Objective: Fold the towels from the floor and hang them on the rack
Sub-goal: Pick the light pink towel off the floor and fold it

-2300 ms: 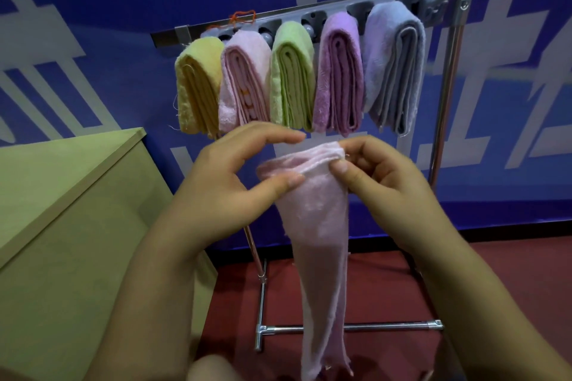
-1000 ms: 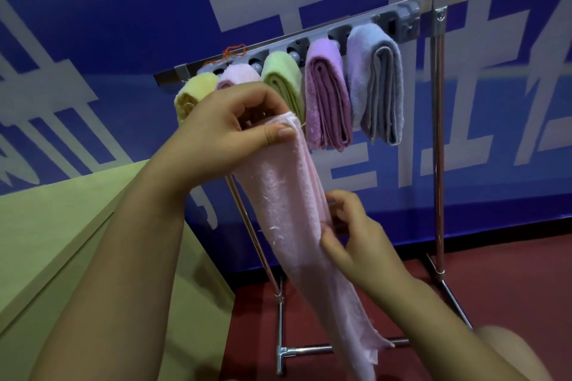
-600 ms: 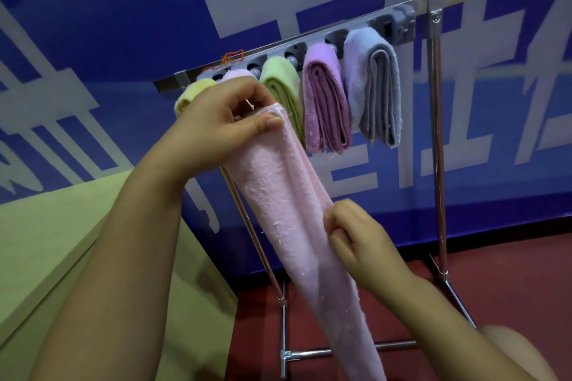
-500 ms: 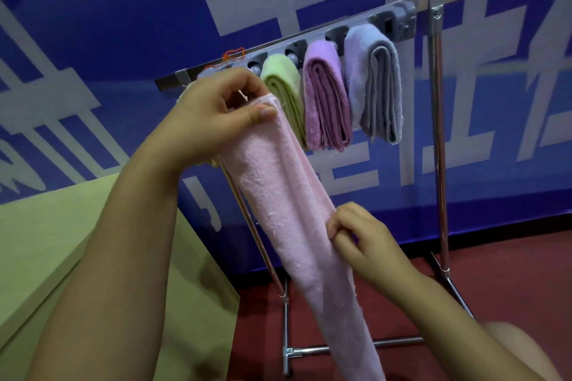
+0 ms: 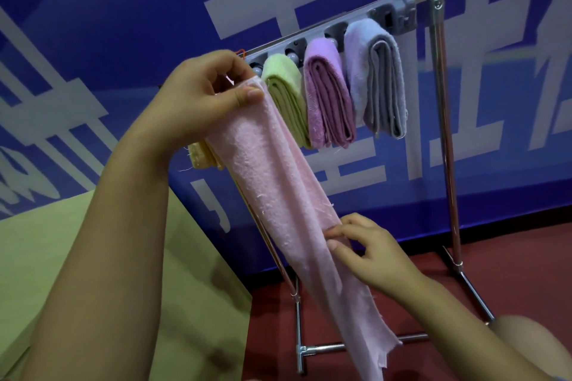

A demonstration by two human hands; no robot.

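The pink towel hangs in the air as a long narrow strip, its long axis slanting from upper left, by the rack's top bar, down to lower right toward the rack's floor crossbar. The left hand pinches its top end between thumb and curled fingers, just in front of the bar. The right hand is lower and to the right, at about the strip's middle, where its thumb and fingertips nip the right edge. The free tail below it ends ragged, near the crossbar. So the lower half lies down and away from the right hand, which is the nearer one to gather it up; judging by the task, the next fold would bring that tail upward toward the left hand.

The cloth looks thin, fuzzy and limp, already folded lengthwise. Behind it a green towel, purple towel and grey-blue towel hang folded side by side; a yellow towel peeks out below the left wrist
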